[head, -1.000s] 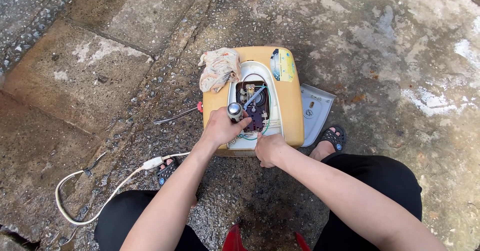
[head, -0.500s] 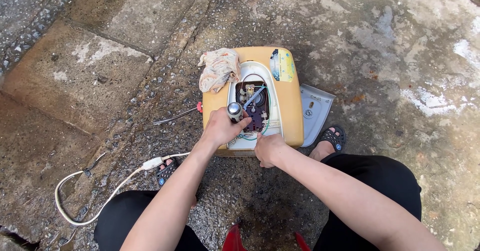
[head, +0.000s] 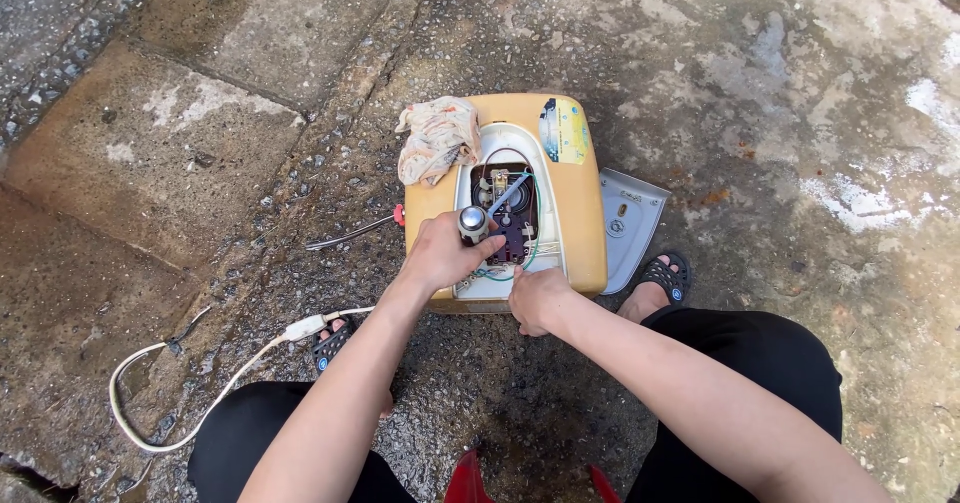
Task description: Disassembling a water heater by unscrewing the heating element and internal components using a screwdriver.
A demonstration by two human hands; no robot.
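Observation:
A yellow appliance casing (head: pixel 585 225) lies on the wet concrete with its white inner opening exposed, showing coloured wires and a purple part (head: pixel 516 238). My left hand (head: pixel 442 253) is closed around a tool with a round silver-grey handle end (head: pixel 472 223), held over the opening. My right hand (head: pixel 538 299) rests on the near edge of the casing, fingers curled against it. A crumpled cloth (head: pixel 437 139) sits on the casing's far left corner.
A grey cover panel (head: pixel 628 221) lies to the right of the casing. A screwdriver with a red handle (head: pixel 362 229) lies on the ground to the left. A white power cord (head: pixel 190 375) loops near my left knee. Sandalled feet (head: pixel 664 281) flank the casing.

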